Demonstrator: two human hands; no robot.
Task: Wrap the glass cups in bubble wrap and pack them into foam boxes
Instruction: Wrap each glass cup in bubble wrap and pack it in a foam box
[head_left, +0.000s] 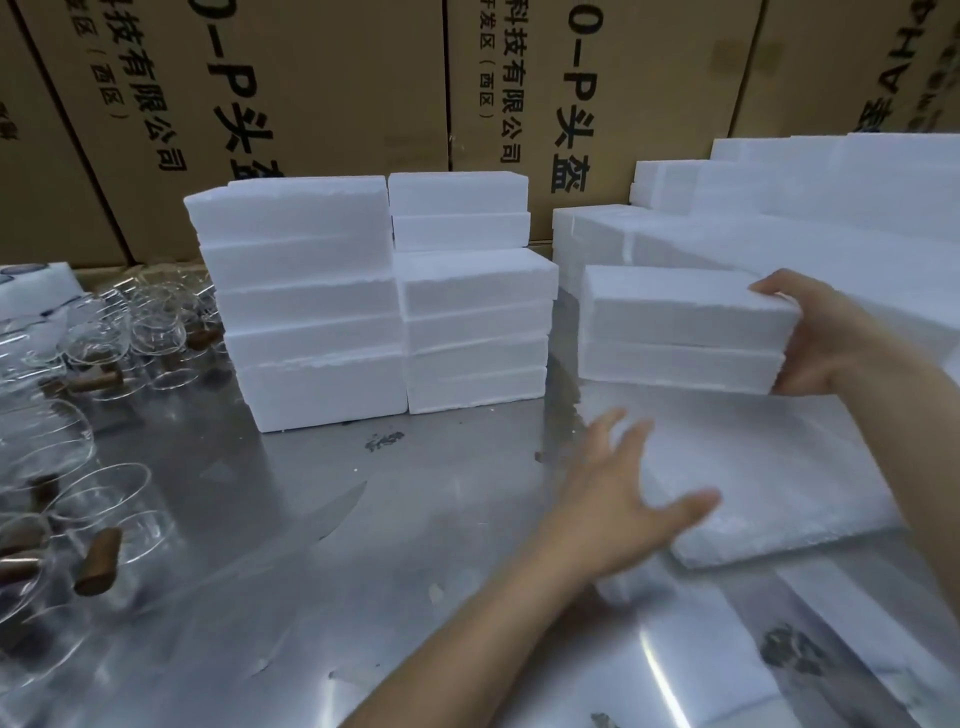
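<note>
Our right hand (826, 332) gripped the right end of a closed foam box (685, 327), thumb on its top edge and fingers curled under the bottom corner. Beneath that hand, toward us, lay a flat foam slab (779, 467); the box stood at the slab's far edge. Our left hand (623, 493) hovered over the slab's left end, fingers spread and straight, holding nothing; whether it touched the foam we could not tell. Left of the right hand, beyond the gripped box, two stacks (322, 312) of foam boxes stood on the steel desk (311, 519), side by side. Far left of our left hand, glass cups (104, 338) with brown handles crowded the desk's edge. Behind the right hand more foam (779, 208) was piled, with cardboard cartons (311, 104) beyond.
</note>
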